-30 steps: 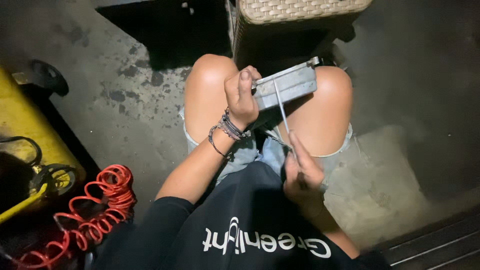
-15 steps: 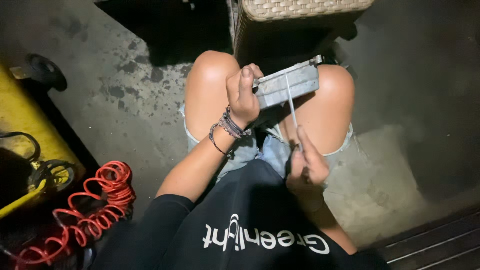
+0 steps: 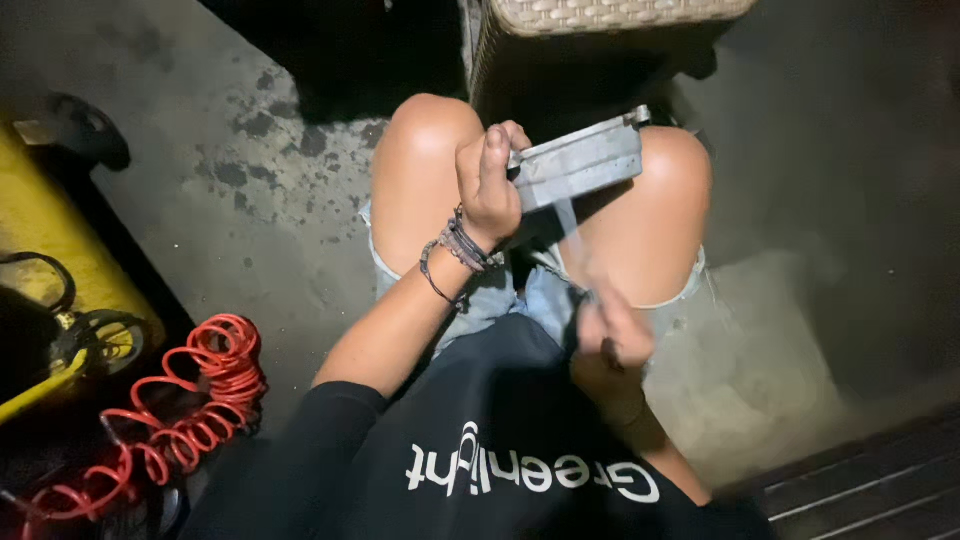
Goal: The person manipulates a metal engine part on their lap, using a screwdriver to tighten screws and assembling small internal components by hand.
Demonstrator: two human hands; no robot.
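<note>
Seated person, bare knees apart, view straight down. Left hand (image 3: pixel 488 185) grips the near-left end of a flat grey rectangular metal box (image 3: pixel 580 165); thumb lies along the end face, fingers curl round the far side and press against the metal. The box sits above the gap between the knees, its right end over the right knee (image 3: pixel 672 170). Its long axis runs left to right, the right end tilted away from the body; the narrow side edge faces the camera. Right hand (image 3: pixel 612 335) is low by the lap, blurred; fingers appear closed around the dark handle of a thin metal rod (image 3: pixel 572 245), whose shaft runs up to the underside of the box; exact grip cannot be told. Room: stained grey concrete floor (image 3: pixel 250 170) lies open to the left of the left knee. A woven wicker seat (image 3: pixel 600 15) stands close beyond the knees, closing off the far side. A coiled red air hose (image 3: pixel 180 410) and a yellow machine body (image 3: pixel 40 230) lie well apart at lower left.
</note>
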